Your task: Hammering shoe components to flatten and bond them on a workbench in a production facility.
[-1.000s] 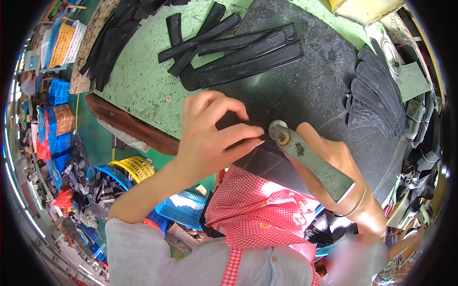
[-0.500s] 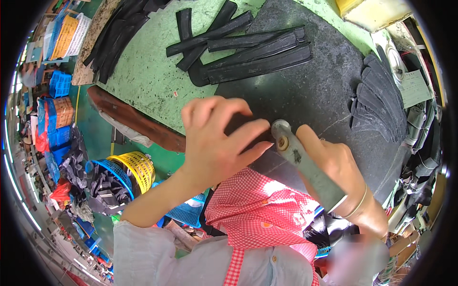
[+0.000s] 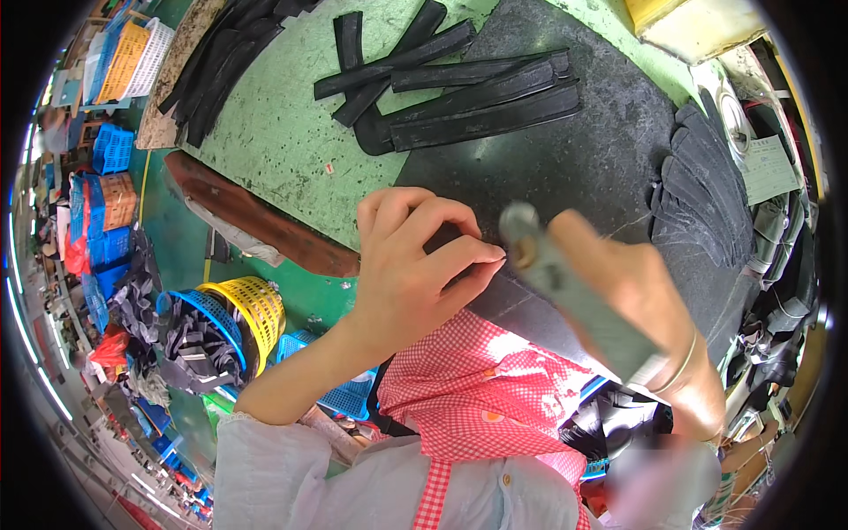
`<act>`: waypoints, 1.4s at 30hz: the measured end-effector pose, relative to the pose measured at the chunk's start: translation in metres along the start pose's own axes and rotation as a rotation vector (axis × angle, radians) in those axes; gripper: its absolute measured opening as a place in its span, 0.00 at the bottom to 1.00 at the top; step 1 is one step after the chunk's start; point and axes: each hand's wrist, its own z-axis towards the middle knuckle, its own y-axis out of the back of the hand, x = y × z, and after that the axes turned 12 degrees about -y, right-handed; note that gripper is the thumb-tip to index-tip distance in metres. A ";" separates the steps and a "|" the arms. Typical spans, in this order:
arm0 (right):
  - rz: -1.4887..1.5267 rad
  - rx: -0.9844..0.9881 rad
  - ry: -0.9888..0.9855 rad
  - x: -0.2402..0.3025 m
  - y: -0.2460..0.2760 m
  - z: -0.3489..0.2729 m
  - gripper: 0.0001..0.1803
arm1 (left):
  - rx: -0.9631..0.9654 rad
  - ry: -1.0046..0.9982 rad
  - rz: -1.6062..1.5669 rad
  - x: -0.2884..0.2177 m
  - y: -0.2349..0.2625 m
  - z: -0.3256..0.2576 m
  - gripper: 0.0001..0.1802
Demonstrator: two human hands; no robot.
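Black rubber sheet (image 3: 583,168) lies flat on the green tabletop (image 3: 274,132), and the left hand (image 3: 415,265) presses down on its near edge with fingers spread and fingertips (image 3: 481,256) bent onto the material, holding it in place rather than gripping it. Just beside those fingertips the right hand (image 3: 636,300) is closed around a grey metal cutting tool (image 3: 565,291), its round head standing almost against the left index finger; the tool is blurred, so its tip cannot be made out. Compared with a second ago the right hand and tool have risen and swung closer to the left hand, and the tool's head now sits higher over the sheet than it did, while the left hand has kept its flat hold at the same spot; judging from this, a stroke along the sheet's edge is in progress, with the left hand acting as the clamp. Farther out on the sheet lies a loose bundle of long black rubber strips (image 3: 459,79), well apart from both hands, and a fan of curved black pieces (image 3: 707,194) rests toward the right rim. A second heap of dark strips (image 3: 221,62) sits at the tabletop's far left corner. Below the tabletop edge, on the person's left, stand a yellow basket (image 3: 252,305) and a blue basket (image 3: 199,331) stuffed with dark offcuts, with blue crates (image 3: 110,146) beyond. A red checked apron (image 3: 477,397) fills the lower middle.
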 end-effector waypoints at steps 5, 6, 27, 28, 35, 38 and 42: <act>0.077 0.099 -0.023 0.000 0.005 0.000 0.14 | -0.046 0.056 0.067 -0.002 0.004 -0.003 0.17; 0.076 0.098 -0.020 -0.002 0.005 0.001 0.14 | -0.033 0.004 0.021 0.000 0.002 -0.007 0.17; -0.051 0.071 0.038 0.000 -0.008 -0.009 0.12 | 0.028 -0.027 0.038 -0.042 0.003 -0.027 0.18; -0.049 0.064 0.054 0.001 -0.005 -0.005 0.12 | 0.000 -0.094 -0.101 -0.046 -0.007 -0.040 0.24; 0.010 0.060 -0.010 0.005 -0.007 -0.006 0.09 | 0.215 -0.133 -0.019 -0.081 -0.032 -0.049 0.34; 0.191 -0.115 -0.052 -0.009 -0.005 -0.015 0.08 | 0.154 -0.078 -0.095 -0.080 -0.036 -0.014 0.30; 0.378 -0.342 0.033 -0.047 0.005 -0.057 0.05 | 0.206 -0.234 -0.243 -0.051 -0.050 0.025 0.21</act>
